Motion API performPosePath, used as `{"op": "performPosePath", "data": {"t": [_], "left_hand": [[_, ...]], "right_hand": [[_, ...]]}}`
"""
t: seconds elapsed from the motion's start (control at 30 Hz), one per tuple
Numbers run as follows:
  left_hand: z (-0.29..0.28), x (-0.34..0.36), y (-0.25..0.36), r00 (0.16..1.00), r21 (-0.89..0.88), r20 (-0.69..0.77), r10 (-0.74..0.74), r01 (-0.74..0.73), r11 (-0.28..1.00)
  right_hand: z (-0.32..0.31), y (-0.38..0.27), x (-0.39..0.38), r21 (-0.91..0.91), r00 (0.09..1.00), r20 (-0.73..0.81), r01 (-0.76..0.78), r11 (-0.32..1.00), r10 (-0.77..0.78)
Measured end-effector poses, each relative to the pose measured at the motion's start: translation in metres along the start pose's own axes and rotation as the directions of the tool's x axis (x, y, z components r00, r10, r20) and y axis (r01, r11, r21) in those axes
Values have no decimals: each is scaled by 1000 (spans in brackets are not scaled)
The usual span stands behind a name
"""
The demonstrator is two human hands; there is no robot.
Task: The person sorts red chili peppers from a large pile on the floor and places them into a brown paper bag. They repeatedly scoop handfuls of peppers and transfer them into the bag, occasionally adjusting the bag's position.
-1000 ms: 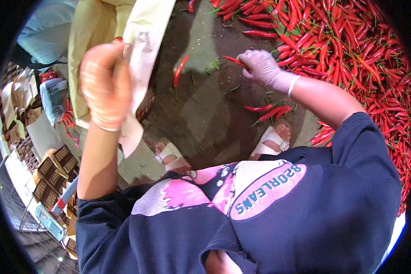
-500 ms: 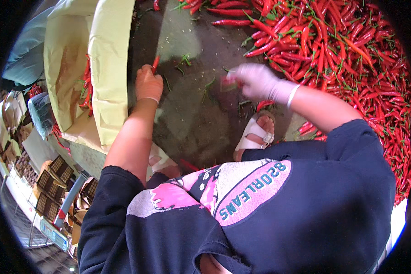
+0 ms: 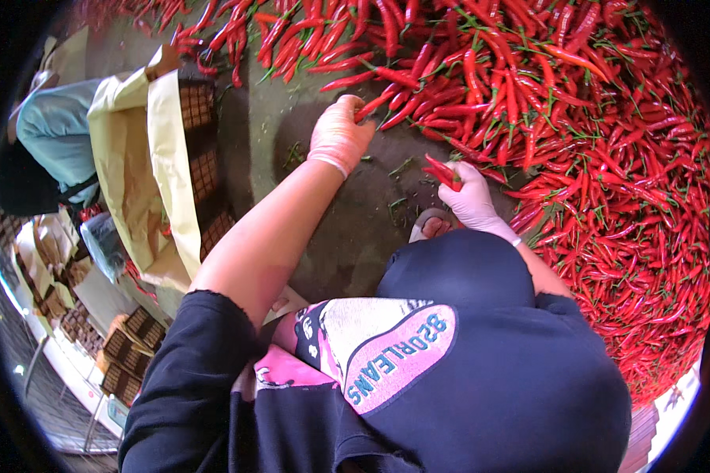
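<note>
Left hand (image 3: 342,134) pinches one chili (image 3: 379,101) at the pile (image 3: 607,213); right hand (image 3: 471,195) clasps another chili (image 3: 442,170).

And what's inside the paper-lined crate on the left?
Inside the crate, yellowish paper lining shows, with a red bit, apparently chili, low down. The lining's right flap hides much of the rest; how much lies there can't be told.

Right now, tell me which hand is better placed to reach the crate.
Left, I'd judge: the left hand looks nearer the crate. The right hand, gripping chili, is farther off, the left forearm between them in view.
</note>
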State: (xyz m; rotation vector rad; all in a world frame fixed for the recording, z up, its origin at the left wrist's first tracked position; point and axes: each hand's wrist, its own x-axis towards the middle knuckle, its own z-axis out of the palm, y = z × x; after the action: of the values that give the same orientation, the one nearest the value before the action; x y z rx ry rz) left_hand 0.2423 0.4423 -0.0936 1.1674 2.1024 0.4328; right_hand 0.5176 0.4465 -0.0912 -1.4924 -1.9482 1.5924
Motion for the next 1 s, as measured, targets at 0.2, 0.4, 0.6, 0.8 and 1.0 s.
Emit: {"op": "performPosePath", "data": {"t": [0.2, 0.4, 0.6, 0.8, 1.0], "left_hand": [[51, 24, 55, 970, 306, 224, 97, -164, 938], [53, 23, 39, 963, 325, 271, -8, -84, 942], [52, 15, 15, 965, -105, -170, 198, -218, 970], [46, 62, 63, 952, -257, -283, 112, -188, 948], [16, 118, 95, 970, 127, 239, -32, 1, 992]], "right_hand": [[-54, -39, 42, -428, 920, -79, 316, 847, -384], [-20, -41, 98, -939, 955, 281, 293, 180, -92], [-15, -24, 117, -949, 959, 75, 153, 274, -275], [-11, -30, 127, -944, 991, 44, 82, 319, -124], [-7, -50, 138, -958, 984, 43, 89, 271, -174]]}}
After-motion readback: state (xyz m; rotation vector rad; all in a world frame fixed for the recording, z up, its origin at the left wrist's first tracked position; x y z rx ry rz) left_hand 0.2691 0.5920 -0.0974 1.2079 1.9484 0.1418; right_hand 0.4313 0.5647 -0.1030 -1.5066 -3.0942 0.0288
